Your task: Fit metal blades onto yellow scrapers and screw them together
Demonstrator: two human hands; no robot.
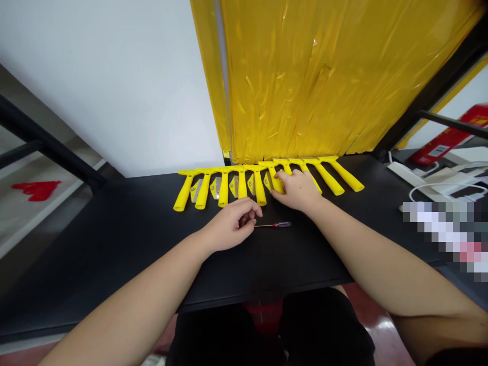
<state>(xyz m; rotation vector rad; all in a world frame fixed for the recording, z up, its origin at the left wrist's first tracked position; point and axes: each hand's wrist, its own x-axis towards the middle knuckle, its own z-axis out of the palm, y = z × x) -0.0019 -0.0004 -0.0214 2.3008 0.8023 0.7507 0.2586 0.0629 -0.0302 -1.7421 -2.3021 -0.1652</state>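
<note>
Though apart from handles (327, 176), barcoded package (452, 133)

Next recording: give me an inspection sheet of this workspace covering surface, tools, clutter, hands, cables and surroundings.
Surface: black tabletop.
Tools: yellow-handled tools in a row; small yellow pieces with metal plates between some handles; screwdriver lying in front.
Clutter: red package at right; that side is partly pixelated.
Hands: left hand curled at the screwdriver's shaft, grip unclear; right hand on the row, grip unclear.
Cables: white cable looping at right.
Surroundings: white panel and yellow sheeting behind.
</note>
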